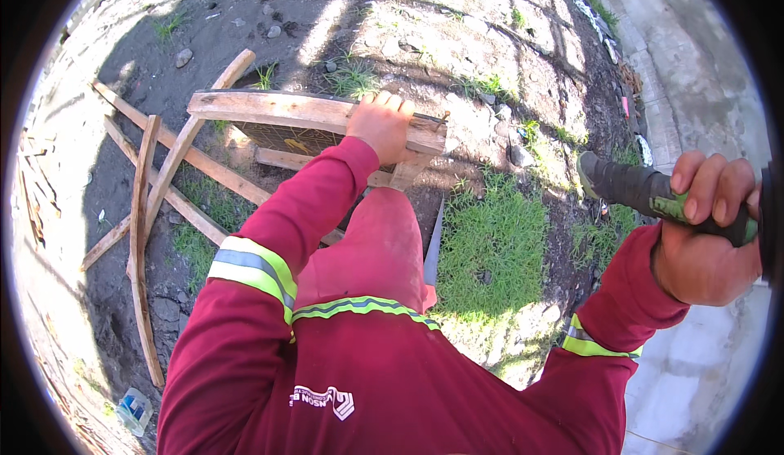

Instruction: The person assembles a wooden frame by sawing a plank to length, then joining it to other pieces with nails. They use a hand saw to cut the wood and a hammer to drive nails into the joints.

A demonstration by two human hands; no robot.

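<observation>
Wooden frame (pixel 310 116) stands on its edge on the dirt, right in front of the person's knee. It is made of pale boards nailed together, with a dark panel inside. The left hand (pixel 380 124) is closed over the top board, near the right end, and holds the frame up. The right hand (pixel 706 238) is raised up high on the right side. Its fingers wrap tight around the dark and green handle of a tool (pixel 657 198). I think it is a hammer, but the head is hard to see, so I cannot be sure.

More loose boards (pixel 155 202) lie on the ground to the left, some crossing over each other. A patch of grass (pixel 490 243) grows just to the right of the knee. A grey concrete path (pixel 694 55) runs along the far right.

To hit well, the left hand should keep the frame from wobbling. The fingers are close to the end of the top board, so it looks smart to slide them a bit away from the spot that gets hit. The tool should come down straight, not sideways. A strong grip on the handle helps it not slip. Eyes should stay on the wood
</observation>
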